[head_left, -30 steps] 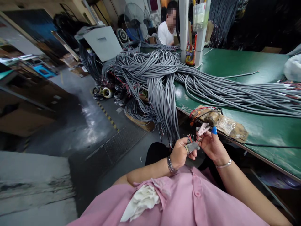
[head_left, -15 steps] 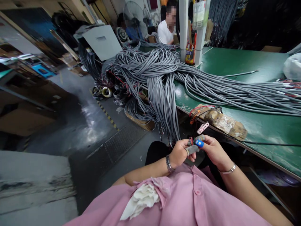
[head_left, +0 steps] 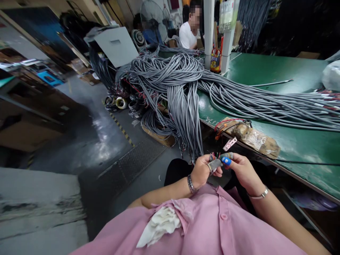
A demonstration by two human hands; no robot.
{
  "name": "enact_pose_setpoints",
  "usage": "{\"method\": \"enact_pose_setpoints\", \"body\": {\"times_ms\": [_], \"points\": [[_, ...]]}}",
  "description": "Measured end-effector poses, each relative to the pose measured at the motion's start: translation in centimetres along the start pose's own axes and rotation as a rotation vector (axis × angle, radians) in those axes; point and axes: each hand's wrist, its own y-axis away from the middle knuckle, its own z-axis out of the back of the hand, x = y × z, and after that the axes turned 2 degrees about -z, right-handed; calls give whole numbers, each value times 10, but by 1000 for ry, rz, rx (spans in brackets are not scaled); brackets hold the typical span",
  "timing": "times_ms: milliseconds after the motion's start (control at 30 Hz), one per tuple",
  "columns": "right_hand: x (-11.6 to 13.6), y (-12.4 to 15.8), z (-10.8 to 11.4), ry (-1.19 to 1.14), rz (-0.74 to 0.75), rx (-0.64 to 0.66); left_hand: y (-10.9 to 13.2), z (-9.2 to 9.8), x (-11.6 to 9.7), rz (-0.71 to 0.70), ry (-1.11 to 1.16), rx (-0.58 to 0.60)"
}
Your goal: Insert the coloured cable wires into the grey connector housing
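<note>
My left hand [head_left: 201, 173] is closed, with grey finger covers on, around a cable end whose thin coloured wires [head_left: 212, 156] stick up between the fingers. Close beside it, my right hand [head_left: 244, 173] pinches at the wires with thumb and forefinger. The thumb has a blue cover and the forefinger a grey one. What lies between those two fingertips is mostly hidden. Just beyond my left hand, a thick bundle of grey cables [head_left: 186, 117] hangs over the table edge, its lower ends near my fingers.
More grey cables [head_left: 268, 104] stretch across the green table [head_left: 278, 71]. At its edge sit a taped wooden block [head_left: 255, 138] and a pink clip-like piece [head_left: 230, 144]. A co-worker [head_left: 188, 35] sits behind a white post [head_left: 208, 32]. Cable coils [head_left: 121, 103] lie on the floor.
My hands have drawn slightly apart, the left shifting a little to the left. More of the coloured wire tips now show between them.
</note>
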Motion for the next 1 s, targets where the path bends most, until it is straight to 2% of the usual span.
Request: {"method": "enact_pose_setpoints", "body": {"times_ms": [133,300,433,567,733,1000], "points": [[-2,1,-3,-35,-12,-20,0,-2,0,-20,26,-71],[-8,0,-2,-91,0,-4,0,0,-1,-75,53,-105],[-7,-12,5,-347,-89,-54,0,-6,-10,-70,67,-94],[2,-29,10,-511,-125,-21,0,-16,-17,-70,68,-62],[4,-40,8,-532,-105,-57,-6,-24,-17,-69,55,-82],[-3,-45,3,-546,-23,-154,-12,-23,-12,-58,4,-100]]}}
